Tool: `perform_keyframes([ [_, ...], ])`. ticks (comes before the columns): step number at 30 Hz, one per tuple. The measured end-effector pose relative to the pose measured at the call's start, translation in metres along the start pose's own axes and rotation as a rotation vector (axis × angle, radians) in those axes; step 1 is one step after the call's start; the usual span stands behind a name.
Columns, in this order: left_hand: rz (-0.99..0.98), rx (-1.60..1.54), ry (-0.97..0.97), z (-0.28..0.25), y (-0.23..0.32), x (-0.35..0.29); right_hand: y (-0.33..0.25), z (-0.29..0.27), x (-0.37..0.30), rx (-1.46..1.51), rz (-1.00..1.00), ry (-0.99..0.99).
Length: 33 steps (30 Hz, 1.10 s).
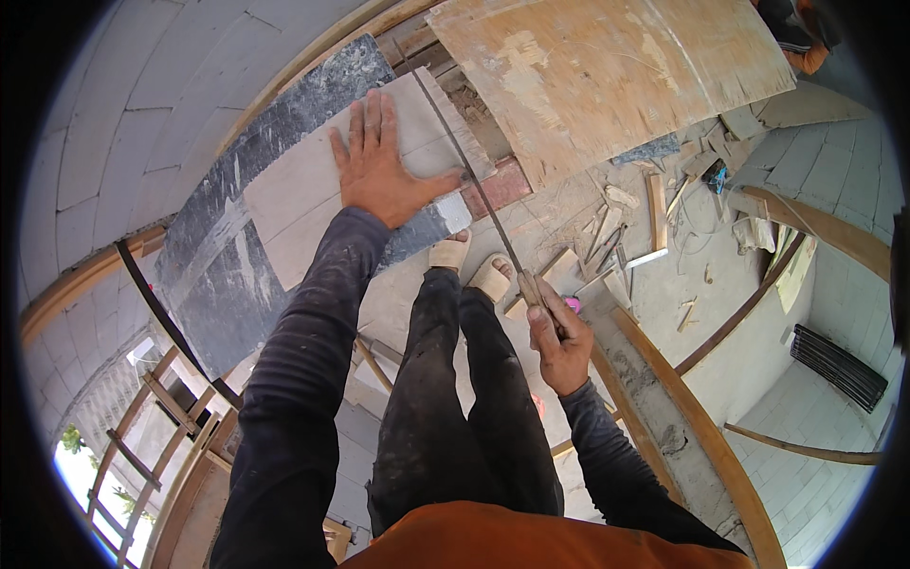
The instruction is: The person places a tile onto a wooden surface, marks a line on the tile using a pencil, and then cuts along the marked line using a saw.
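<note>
My left hand (377,171) lies flat, fingers spread, on a pale grey block (313,204) that rests on a dark board (237,284). My right hand (557,339) grips the wooden handle of a hand saw (469,175). The thin saw blade runs up and to the left from the handle, along the right edge of the block beside my left thumb. Below the block, my legs in dark trousers and my feet in sandals (471,266) stand on the floor.
A large worn plywood sheet (607,76) leans at the upper right. Wood scraps and offcuts (645,218) litter the concrete floor. White block walls surround the spot, a wooden ladder (142,427) stands at the lower left, and a curved timber beam (692,408) runs at the right.
</note>
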State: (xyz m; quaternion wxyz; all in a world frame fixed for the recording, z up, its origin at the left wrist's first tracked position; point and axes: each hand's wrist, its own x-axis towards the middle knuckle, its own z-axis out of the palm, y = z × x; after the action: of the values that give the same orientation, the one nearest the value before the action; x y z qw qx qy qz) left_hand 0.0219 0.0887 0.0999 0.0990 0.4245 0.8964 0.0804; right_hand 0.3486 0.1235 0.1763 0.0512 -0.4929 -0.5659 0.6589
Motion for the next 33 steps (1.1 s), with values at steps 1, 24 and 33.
perform_keyframes([
  [1, -0.003, 0.0, -0.002, -0.001, 0.001, 0.0, -0.002, 0.0, -0.002, -0.003, 0.007, -0.003],
  [24, -0.037, 0.002, -0.114, -0.019, 0.006, -0.003, -0.05, 0.034, 0.035, 0.05, -0.093, 0.063],
  [33, -0.082, -0.025, -0.14, -0.021, 0.025, 0.003, -0.049, 0.018, 0.027, -0.127, -0.168, 0.034],
])
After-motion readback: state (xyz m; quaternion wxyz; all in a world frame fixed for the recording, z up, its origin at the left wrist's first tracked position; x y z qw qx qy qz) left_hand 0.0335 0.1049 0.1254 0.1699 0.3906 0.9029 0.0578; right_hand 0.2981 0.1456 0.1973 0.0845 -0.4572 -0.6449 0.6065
